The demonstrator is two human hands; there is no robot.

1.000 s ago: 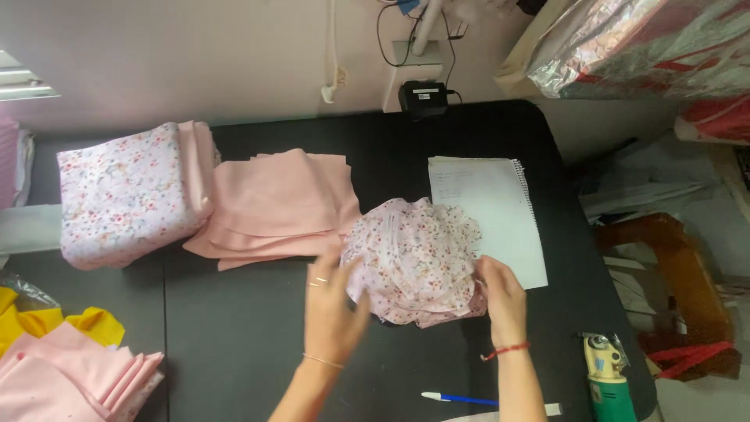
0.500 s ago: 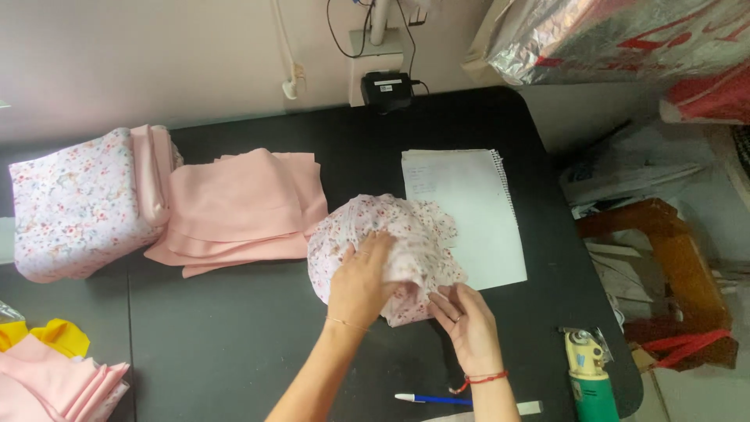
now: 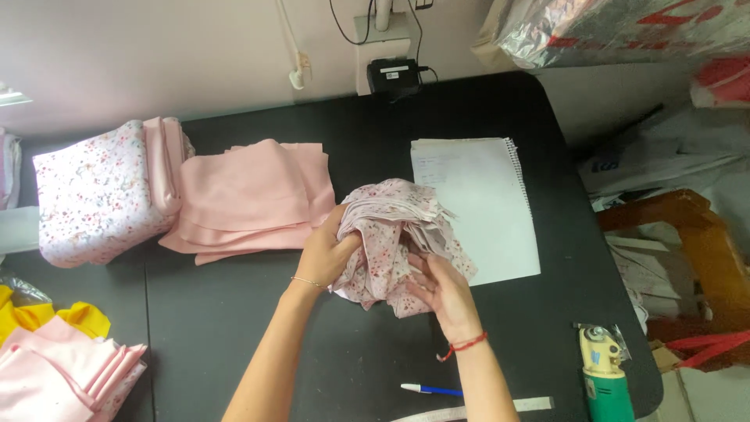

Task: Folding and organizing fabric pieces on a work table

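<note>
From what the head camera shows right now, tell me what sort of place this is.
Probably a small sewing or garment-cutting workshop. Both hands bunch a stack of floral fabric pieces on a black worktable, folded pink fabric lies beside them, and a green handheld cutting tool sits near the table's edge.

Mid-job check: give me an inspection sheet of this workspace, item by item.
Surface: black table, mostly covered at the back.
Job's things: bundle of floral fabric pieces, bunched between both hands.
Clutter: pink fabric stack; floral fabric stack; spiral notepad; blue pen; green handheld cutter; pink and yellow fabric at the left edge.
Grippers: left hand and right hand grip the bundle.
Cables: black adapter with wall leads.
Surroundings: wooden chair, foil-wrapped roll.
</note>
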